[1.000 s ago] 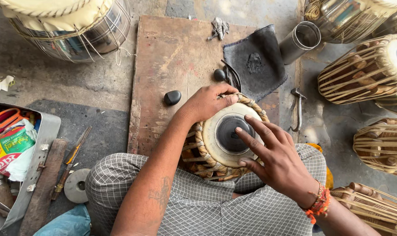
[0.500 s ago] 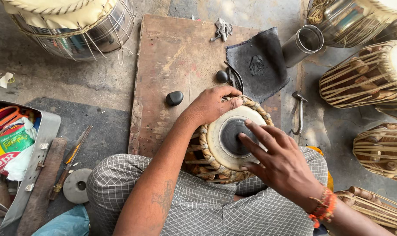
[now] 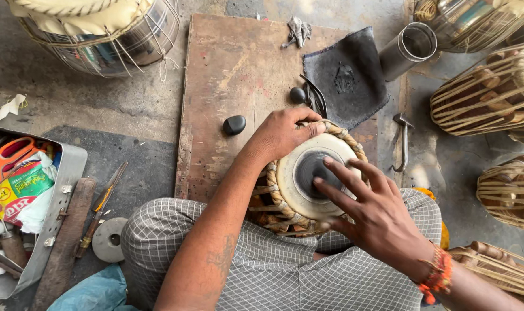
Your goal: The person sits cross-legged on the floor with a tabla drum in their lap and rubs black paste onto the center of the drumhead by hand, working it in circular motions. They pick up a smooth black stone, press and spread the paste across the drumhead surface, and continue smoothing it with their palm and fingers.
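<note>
1. A small hand drum (image 3: 308, 178) rests in the lap of a seated person, tilted so its pale skin faces up toward the camera. Cradled between the checked-cloth knees (image 3: 175, 230), it sits steady without a clamp, which I judge is why it is kept there and not on the floor.

2. The left hand (image 3: 282, 135) wraps over the far rim of the drum, on the braided lacing. Its fingers curl closed around the edge and the thumb lies on the skin. The grip looks meant to brace the drum.

3. The right hand (image 3: 371, 216) is spread wide, fingers apart and holding nothing. Its fingertips (image 3: 318, 182) rest on the dark round patch (image 3: 314, 170) at the centre of the skin, while the palm stays off the drumhead.

4. A worn wooden board (image 3: 227, 75) lies on the floor just beyond the drum. On it sit a smooth black stone (image 3: 234, 124), a smaller dark stone (image 3: 297, 95) and a dark cloth (image 3: 345, 78) smeared with black paste, all within easy reach.

5. A metal cup (image 3: 406, 50) stands by the cloth, and a metal hook tool (image 3: 401, 141) lies to the right of the board.

6. More laced drums (image 3: 487, 92) stand at the right. At the left are a metal tray of tools (image 3: 60, 190) and a metal disc (image 3: 109, 239).
</note>
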